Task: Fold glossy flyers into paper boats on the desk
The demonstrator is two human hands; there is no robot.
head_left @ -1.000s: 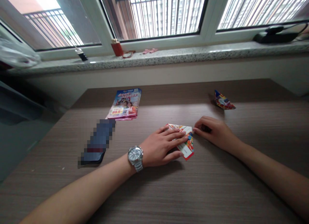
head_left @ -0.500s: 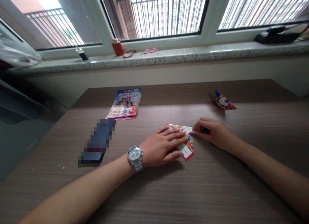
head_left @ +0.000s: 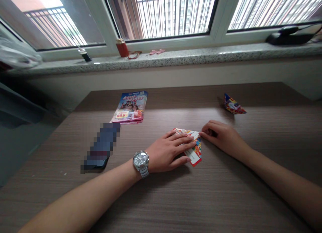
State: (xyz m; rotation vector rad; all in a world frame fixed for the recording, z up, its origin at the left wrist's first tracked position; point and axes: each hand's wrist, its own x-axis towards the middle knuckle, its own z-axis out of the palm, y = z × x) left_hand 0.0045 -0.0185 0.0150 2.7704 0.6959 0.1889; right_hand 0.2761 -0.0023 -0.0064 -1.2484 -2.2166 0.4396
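A folded, brightly printed paper [head_left: 196, 156] with red and white parts lies on the wooden table [head_left: 161, 206]. My left hand [head_left: 169, 152], with a metal watch on its wrist, lies flat over the paper's left part with fingers spread, hiding much of it. At the paper's upper right corner, my right hand [head_left: 217, 134] has its thumb and index finger together in a pinch. The fingertips touch the corner or its edge; what is between them is too small to make out.
A stack of flyers [head_left: 130, 107] lies at the back left, with a blurred dark phone-like object [head_left: 103, 146] nearer. Behind my right hand sits a folded paper boat [head_left: 233, 105]. A granite sill [head_left: 191, 57] holds a red lighter-like item [head_left: 122, 48].
My right hand has moved slightly up and left along the paper's right corner, its fingers closer together. My left hand stays flat on the paper.
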